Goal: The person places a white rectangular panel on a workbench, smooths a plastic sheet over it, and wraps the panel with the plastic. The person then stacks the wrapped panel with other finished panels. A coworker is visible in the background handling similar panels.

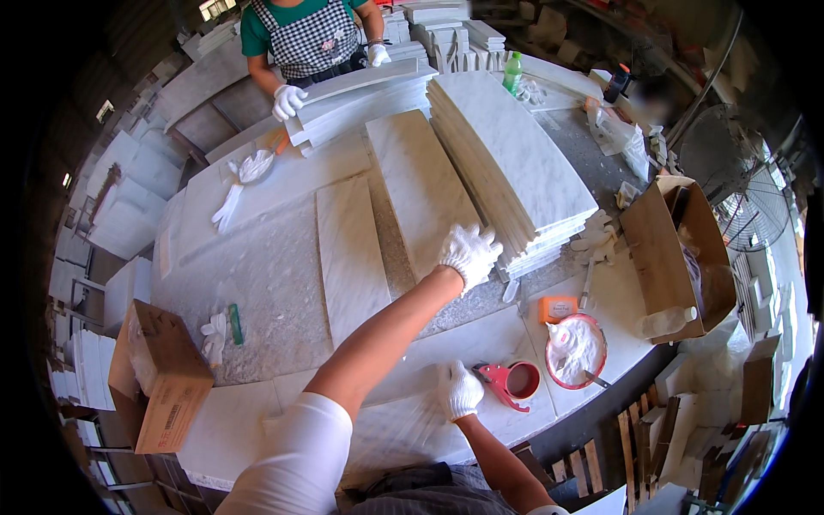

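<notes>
My left hand, in a white knit glove, reaches over the near end of a long pale marble slab, beside a tall stack of similar slabs. Its fingers are spread, with nothing visible in them. Left of that slab lies a narrower marble slab. My right hand, also gloved, is curled closed over the table's near edge; whatever it may hold is hidden. Just to its right are a red handled tool and a round red-rimmed container.
A bowl of white paste with a blade stands near an orange box. Cardboard boxes stand at right and left. Across the table, a co-worker in a checked apron touches another slab stack. A green bottle stands behind.
</notes>
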The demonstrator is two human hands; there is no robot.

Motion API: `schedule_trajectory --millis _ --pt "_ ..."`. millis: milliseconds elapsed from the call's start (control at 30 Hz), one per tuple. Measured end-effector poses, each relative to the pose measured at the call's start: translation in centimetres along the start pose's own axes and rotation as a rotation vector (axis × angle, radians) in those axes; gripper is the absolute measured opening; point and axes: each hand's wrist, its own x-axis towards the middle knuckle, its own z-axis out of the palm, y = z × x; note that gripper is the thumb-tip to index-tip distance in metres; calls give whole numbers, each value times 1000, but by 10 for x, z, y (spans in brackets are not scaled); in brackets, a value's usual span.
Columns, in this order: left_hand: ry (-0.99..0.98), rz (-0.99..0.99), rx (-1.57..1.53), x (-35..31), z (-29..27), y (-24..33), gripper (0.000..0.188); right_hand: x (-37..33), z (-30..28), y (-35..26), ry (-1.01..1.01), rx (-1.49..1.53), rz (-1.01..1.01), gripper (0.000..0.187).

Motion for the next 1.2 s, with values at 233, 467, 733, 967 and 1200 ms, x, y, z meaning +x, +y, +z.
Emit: schedule_trajectory --millis 233,467,733,967,1200 --pt "91 -98 -78 -52 0 -20 39 -1 -2 -3 9 -1 -8 29" --pt "334 -991 -1130 -77 23 -137 84 -1 -4 -6 -7 9 -6 26" --pt "116 -916 -1774 -84 50 -157 76 0 3 2 10 -19 -14 23" --pt "375 -751 -1826 -151 -1 -140 22 -2 11 10 46 5 -30 26" --pt "180 -868 -1210 -351 -93 -75 32 4 7 6 -45 -18 52 32"
